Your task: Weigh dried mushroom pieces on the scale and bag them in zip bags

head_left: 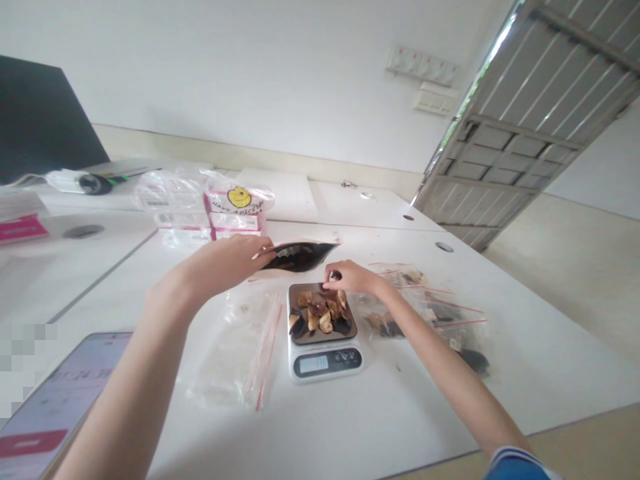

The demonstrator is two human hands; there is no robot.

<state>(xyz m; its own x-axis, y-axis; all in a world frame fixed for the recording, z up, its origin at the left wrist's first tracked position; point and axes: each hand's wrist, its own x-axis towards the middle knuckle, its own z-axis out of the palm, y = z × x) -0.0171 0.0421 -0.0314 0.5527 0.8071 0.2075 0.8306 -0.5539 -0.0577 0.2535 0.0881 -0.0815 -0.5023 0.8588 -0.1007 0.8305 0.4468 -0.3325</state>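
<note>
The dried, curled brown pieces (pixel 320 311) lie on the square brown tray (pixel 320 339) of a white digital scale (pixel 327 364); some sit at its left edge, where a knock could tip one off. Your right hand (pixel 345 275) has its fingertips bunched at the tray's back edge; leaning there could skew the reading, though whether they pinch anything I cannot tell. Your left hand (pixel 245 259) grips the rim of an open, dark-lined pouch (pixel 301 257) behind the scale; a slack hold might let it sag onto the tray. Flat clear plastic bags with red seals (pixel 235 360) lie just left. The white table (pixel 380 427) runs back toward a pale wall (pixel 250 80), a grey metal door (pixel 540 127) at right
</note>
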